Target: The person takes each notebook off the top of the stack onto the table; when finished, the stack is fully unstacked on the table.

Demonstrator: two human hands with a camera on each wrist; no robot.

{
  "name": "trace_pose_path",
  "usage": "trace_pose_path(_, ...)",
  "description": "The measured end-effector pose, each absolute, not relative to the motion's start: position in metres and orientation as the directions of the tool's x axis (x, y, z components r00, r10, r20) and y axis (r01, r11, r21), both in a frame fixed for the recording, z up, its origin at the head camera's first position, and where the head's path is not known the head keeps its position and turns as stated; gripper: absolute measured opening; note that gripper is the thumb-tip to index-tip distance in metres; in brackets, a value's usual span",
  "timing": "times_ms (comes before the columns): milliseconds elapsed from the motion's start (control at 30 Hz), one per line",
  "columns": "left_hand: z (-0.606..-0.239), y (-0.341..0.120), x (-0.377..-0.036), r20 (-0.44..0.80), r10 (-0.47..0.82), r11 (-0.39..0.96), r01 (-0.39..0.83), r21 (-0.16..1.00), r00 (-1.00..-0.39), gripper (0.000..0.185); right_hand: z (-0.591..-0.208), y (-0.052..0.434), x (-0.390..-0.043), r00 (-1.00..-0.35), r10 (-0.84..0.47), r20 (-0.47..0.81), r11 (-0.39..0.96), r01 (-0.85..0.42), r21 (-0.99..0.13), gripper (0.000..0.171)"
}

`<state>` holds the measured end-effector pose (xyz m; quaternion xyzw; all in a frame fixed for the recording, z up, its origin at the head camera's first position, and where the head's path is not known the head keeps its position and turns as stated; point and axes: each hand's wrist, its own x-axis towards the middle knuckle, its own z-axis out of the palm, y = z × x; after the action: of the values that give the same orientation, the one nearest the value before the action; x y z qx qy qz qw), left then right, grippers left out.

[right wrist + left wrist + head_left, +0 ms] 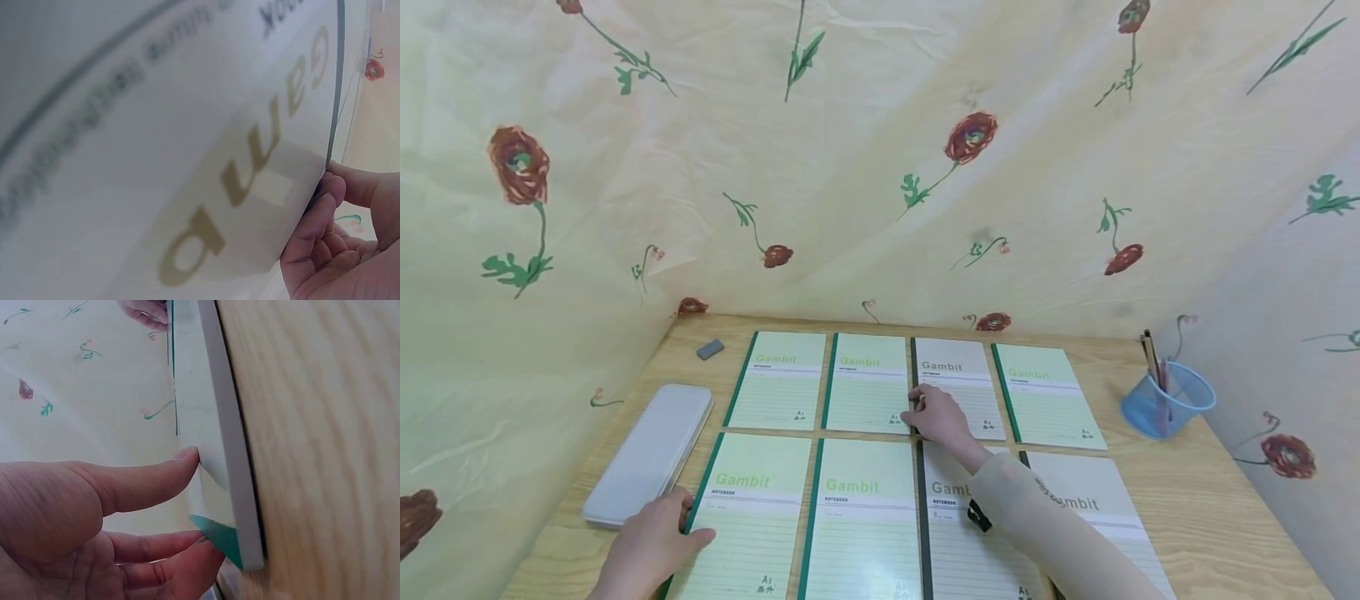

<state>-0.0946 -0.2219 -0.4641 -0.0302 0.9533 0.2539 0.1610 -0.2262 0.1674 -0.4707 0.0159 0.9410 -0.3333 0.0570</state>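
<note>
Several Gambit notebooks lie in two rows, some with green spines, others with dark ones. My left hand (651, 537) is at the left edge of the green-spined front-left notebook (745, 508). In the left wrist view its straight thumb touches the cover, and the fingers (181, 565) meet the green spine. My right hand (943, 417) reaches over the dark-spined back-row notebook (962, 375), its fingers curled at that notebook's lower left edge. Beside these fingertips is the corner of a green-spined notebook (868, 383). In the right wrist view a front cover (206, 169) partly hides the hand (350, 237).
A white case (647, 454) lies left of the notebooks, with a small grey eraser (710, 349) behind it. On the right stands a blue mesh cup (1168, 400) holding pens. Flower-patterned cloth (850, 183) rises behind and beside the wooden table (1217, 517).
</note>
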Motion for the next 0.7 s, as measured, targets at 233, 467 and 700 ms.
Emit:
trace_pose_path(233,-0.455,-0.218,-0.096,-0.303,0.021,0.874,-0.13,0.468,-0.953,0.046,-0.471,0.168,-0.227,-0.994,-0.018,-0.109,0.781,0.054,-0.622,0.034)
trace_pose_path(467,-0.433,-0.208,-0.106,-0.175,0.045,0.882,-0.044,0.469,-0.984,0.049,-0.471,0.169,-0.226,-0.994,-0.047,-0.096,0.777,0.024,-0.63,0.032)
trace_pose_path(700,-0.411,-0.194,-0.134,0.038,0.113,0.87,0.118,0.479,-0.993,0.042,-0.466,0.178,-0.229,-0.985,-0.086,-0.147,0.72,0.04,-0.693,0.037)
